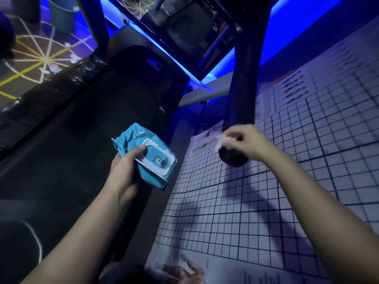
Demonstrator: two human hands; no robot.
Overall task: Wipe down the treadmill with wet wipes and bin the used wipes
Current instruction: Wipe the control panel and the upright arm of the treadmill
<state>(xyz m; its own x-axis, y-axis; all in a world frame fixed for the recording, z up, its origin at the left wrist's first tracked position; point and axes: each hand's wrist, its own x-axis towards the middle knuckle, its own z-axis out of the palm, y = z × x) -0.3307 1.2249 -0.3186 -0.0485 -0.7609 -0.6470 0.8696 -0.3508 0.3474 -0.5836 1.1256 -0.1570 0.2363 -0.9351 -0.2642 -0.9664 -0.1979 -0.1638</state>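
Fingers [235, 133] of your right hand [251, 144] pinch a wipe [221, 140] onto the near end of the handrail [244, 89], right of the belt [82, 130]. Your left hand [123, 167] grips the pack [131, 136] over the belt's right edge. Wrap the wipe round the end and twist, pressing evenly, then work farther up.

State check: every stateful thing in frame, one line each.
wipes pack: gripped by left hand, lid looks flipped open.
wipe: crumpled, pinched by right hand at the handrail end.
handrail: wipe touching its near end.
treadmill belt: running or stopped, cannot tell.
bucket: upright, contents not visible.
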